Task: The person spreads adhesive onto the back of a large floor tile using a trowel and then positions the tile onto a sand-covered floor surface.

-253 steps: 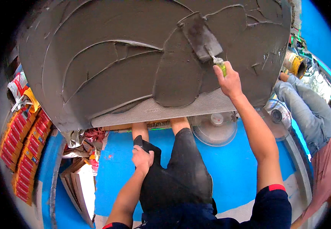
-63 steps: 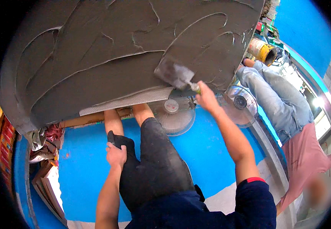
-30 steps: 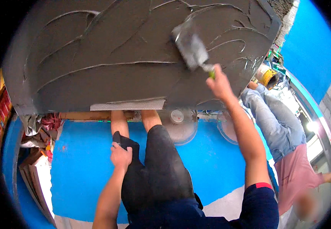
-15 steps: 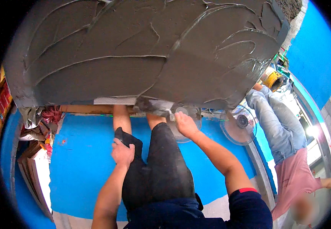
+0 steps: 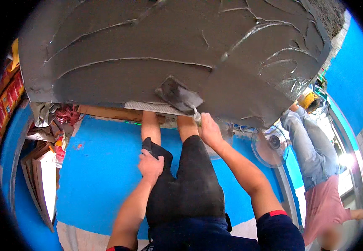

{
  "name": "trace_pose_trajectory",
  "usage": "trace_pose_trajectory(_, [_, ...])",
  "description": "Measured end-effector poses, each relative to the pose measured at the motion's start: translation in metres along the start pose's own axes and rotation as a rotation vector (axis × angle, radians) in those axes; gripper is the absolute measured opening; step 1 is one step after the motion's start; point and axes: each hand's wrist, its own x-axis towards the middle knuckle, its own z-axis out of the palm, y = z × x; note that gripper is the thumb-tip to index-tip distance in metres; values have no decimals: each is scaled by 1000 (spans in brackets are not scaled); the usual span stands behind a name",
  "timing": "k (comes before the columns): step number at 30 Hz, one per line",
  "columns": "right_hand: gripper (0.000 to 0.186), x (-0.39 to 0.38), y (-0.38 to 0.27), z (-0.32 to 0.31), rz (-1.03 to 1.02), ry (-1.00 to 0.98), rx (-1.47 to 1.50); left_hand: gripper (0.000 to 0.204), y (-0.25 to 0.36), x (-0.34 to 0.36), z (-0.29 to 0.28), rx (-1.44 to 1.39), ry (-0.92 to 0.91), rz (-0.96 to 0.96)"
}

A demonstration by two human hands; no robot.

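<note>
My right hand (image 5: 209, 130) is closed round the handle of a steel trowel (image 5: 179, 95). The blade, smeared with grey, lies against a broad sheet of wet grey mortar (image 5: 123, 85), just above its lower edge. Curved ridges run across the mortar. Below the blade, a pale mesh strip (image 5: 153, 107) shows along that edge. At my knee, my left hand (image 5: 151, 164) has its fingers curled on the leg of my black shorts (image 5: 185, 180), and the thumb points to the right.
Right of my legs stands a fan (image 5: 269, 144); a second is partly hidden behind my right hand. Another person (image 5: 319, 150) in jeans and a pink shirt is at the far right. Flattened cardboard (image 5: 39, 184), rags (image 5: 67, 113) and red boxes (image 5: 8, 108) fill the left. The floor (image 5: 106, 180) is blue.
From the lower edge, the trowel has moved up onto the mortar, its blade now tilted across it. The whole view has shifted somewhat. My left hand stays at the knee.
</note>
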Motion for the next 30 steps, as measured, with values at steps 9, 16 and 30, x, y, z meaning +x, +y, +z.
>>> trace_pose_trajectory(9, [17, -19, -48, 75, -150, -243, -165, 82, -8, 0, 22, -129, -17, -29])
trace_pose_trajectory(16, [41, -15, -40, 43, 148, -36, 191, 79, -11, -1, 29, -214, -40, -72])
trace_pose_trajectory(30, [39, 0, -122, 119, 61, -318, 151, 86, -8, 0, 43, -285, -24, -60])
